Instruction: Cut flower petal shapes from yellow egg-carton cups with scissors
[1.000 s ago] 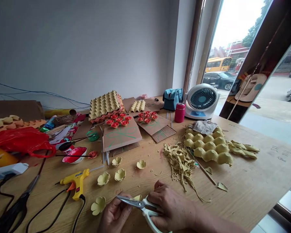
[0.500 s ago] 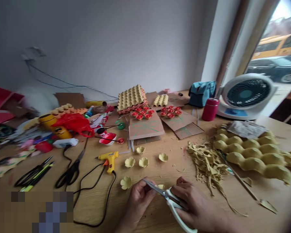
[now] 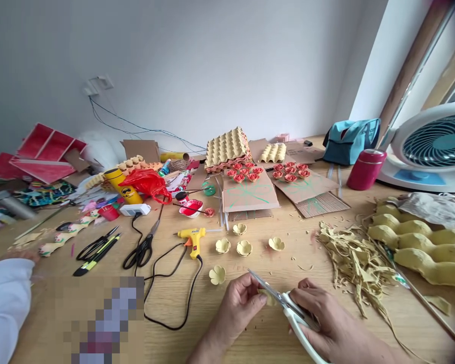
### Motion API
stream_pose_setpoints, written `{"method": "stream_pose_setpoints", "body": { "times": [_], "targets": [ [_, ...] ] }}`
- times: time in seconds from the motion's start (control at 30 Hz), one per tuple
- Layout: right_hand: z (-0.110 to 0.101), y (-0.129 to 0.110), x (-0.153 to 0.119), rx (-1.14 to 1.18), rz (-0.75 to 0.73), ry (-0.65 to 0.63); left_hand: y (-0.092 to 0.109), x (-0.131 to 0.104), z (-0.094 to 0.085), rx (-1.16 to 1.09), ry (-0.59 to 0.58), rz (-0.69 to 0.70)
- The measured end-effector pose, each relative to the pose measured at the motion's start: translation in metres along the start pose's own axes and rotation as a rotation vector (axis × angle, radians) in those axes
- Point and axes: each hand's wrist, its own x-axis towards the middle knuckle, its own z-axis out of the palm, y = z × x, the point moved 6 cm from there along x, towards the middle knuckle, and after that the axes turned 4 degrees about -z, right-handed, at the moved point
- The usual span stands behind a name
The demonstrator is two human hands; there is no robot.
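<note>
Near the front edge, my left hand (image 3: 242,303) pinches a small yellow carton piece (image 3: 267,297), partly hidden behind fingers and blades. My right hand (image 3: 322,316) is wrapped round white-handled scissors (image 3: 298,323); their blades point up and left across the piece, slightly apart. Just beyond my hands lie several yellow cup-shaped flowers, one of them a petalled cup (image 3: 217,275) left of my left hand. A yellow glue gun (image 3: 193,240) rests farther left. Curled yellow scraps (image 3: 352,268) are heaped to the right of the scissors.
Egg trays (image 3: 420,242) lie at the right, by a fan (image 3: 436,146) and a red canister (image 3: 366,169). Red flowers stand on cardboard (image 3: 250,197) ahead. Black scissors (image 3: 140,253), cutters and a power strip (image 3: 135,210) lie left. Another person's white sleeve (image 3: 7,303) reaches in at left.
The view has swung left, so the table's contents appear farther right. Another person's sleeve has come into view at the left. Both hands keep their hold on the piece and scissors.
</note>
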Motion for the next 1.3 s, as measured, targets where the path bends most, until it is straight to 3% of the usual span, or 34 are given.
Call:
{"method": "stream_pose_setpoints", "body": {
  "times": [0.2, 0.4, 0.63, 0.77, 0.93, 1.3],
  "targets": [
    [-0.002, 0.001, 0.001, 0.064, 0.022, 0.033, 0.005, -0.003, 0.003, 0.023, -0.072, 0.02],
    [-0.006, 0.0, 0.002, 0.211, 0.095, 0.026, 0.002, -0.005, 0.006, -0.161, -0.134, -0.025],
    [0.002, -0.002, -0.001, 0.608, 0.249, -0.099, -0.001, -0.008, 0.005, -0.264, -0.161, -0.059],
    [0.008, 0.005, -0.004, 0.802, 0.264, -0.093, 0.0, -0.007, 0.005, -0.2, -0.123, -0.063],
    [0.002, 0.013, -0.005, 0.801, 0.201, -0.022, 0.001, -0.005, 0.01, -0.155, -0.103, -0.095],
    [-0.001, 0.012, -0.008, 0.76, 0.239, -0.05, 0.002, -0.005, 0.018, -0.025, -0.138, -0.095]
  ]
}}
